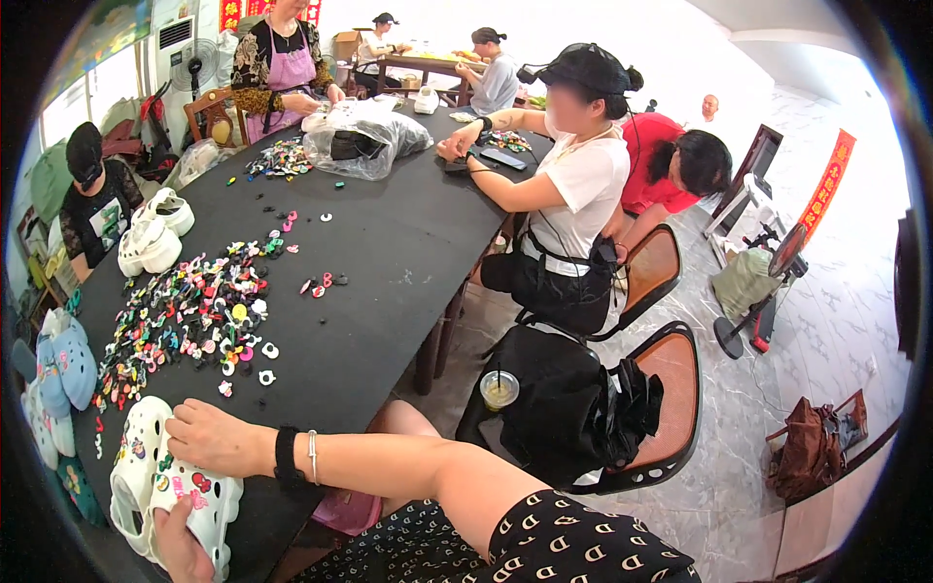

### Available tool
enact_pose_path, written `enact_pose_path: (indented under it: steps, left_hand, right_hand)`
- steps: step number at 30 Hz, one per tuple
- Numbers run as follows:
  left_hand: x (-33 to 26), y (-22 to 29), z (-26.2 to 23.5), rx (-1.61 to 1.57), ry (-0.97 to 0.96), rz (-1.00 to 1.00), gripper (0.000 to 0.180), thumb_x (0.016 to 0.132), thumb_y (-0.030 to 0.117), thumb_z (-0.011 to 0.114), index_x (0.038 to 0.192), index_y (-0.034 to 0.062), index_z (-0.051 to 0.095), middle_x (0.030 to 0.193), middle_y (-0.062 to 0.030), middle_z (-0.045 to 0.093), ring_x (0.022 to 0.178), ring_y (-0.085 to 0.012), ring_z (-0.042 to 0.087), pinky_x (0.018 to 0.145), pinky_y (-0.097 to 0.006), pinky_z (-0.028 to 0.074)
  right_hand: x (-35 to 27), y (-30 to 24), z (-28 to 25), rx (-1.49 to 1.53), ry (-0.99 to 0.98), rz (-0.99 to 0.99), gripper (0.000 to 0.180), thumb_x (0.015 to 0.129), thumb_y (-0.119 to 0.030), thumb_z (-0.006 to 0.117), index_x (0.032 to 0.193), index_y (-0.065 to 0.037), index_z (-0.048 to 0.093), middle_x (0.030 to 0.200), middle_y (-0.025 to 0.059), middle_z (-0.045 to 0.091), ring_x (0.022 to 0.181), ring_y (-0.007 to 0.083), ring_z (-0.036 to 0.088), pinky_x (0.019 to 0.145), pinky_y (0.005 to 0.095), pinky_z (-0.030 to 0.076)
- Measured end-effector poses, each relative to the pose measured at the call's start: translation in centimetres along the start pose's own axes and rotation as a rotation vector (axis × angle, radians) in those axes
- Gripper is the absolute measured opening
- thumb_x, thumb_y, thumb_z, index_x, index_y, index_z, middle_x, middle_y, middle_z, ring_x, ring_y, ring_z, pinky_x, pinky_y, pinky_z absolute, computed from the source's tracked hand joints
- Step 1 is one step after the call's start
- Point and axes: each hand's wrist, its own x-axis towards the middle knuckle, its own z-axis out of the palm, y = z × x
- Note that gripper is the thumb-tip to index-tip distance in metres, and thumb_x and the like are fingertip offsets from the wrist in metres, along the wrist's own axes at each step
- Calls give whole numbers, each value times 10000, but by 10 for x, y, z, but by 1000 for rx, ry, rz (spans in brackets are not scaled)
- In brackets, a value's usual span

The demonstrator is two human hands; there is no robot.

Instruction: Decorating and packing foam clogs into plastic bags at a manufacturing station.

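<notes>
Left hand (185, 546) grips a white clog (218, 520), apparently steadying it; right hand (212, 439) curls narrowly over it, any pinched item undeterminable; shoe charms (199, 316) heaped within reach.

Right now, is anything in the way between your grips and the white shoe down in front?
Nothing I can see: the right grip and left grip both touch the white shoe. The colourful pile lies beyond it.

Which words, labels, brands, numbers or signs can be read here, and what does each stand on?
Tall red banner, right: written characters, not copied here.
Red hangings, top left: characters, partly cut off.
Black patterned sleeve: repeated pale letter-like print.
Charms on the white clogs: too small to read.
</notes>
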Motion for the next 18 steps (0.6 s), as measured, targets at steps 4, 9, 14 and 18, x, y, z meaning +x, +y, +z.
enact_pose_path:
  steps: [4, 9, 14, 18]
  left_hand:
    - [-6, -10, 7, -139, -14, -136, 508, 819, -78, 475, 1274, 82, 633, 808, -129, 530, 701, -289, 523, 646, -384, 400]
    - [-9, -22, 11, -163, -33, -174, 510, 816, -73, 469, 1278, 72, 626, 797, -133, 516, 702, -295, 514, 657, -393, 395]
    - [-13, -34, 21, -262, -37, -244, 499, 815, -56, 491, 1278, 72, 627, 795, -138, 510, 697, -301, 506, 653, -394, 393]
    - [-9, -28, 25, -294, -47, -301, 481, 828, -45, 503, 1281, 63, 621, 782, -131, 513, 711, -304, 517, 669, -384, 409]
  right_hand:
    - [4, -1, 5, 20, 26, 20, 114, 758, -146, 608, 811, -50, 576, 901, 80, 519, 901, 239, 517, 821, 348, 425]
    - [4, 16, 9, 357, -6, 143, 363, 674, -184, 791, 913, -38, 559, 1026, 112, 507, 1005, 296, 485, 871, 402, 414]
    - [-1, 27, 11, 671, -83, 226, 693, 425, -192, 935, 980, -71, 537, 1124, 121, 456, 1077, 339, 423, 891, 422, 402]
    - [16, 32, 7, 659, -227, 347, 683, 400, -147, 947, 955, -88, 554, 1106, 118, 470, 1063, 343, 429, 881, 417, 410]
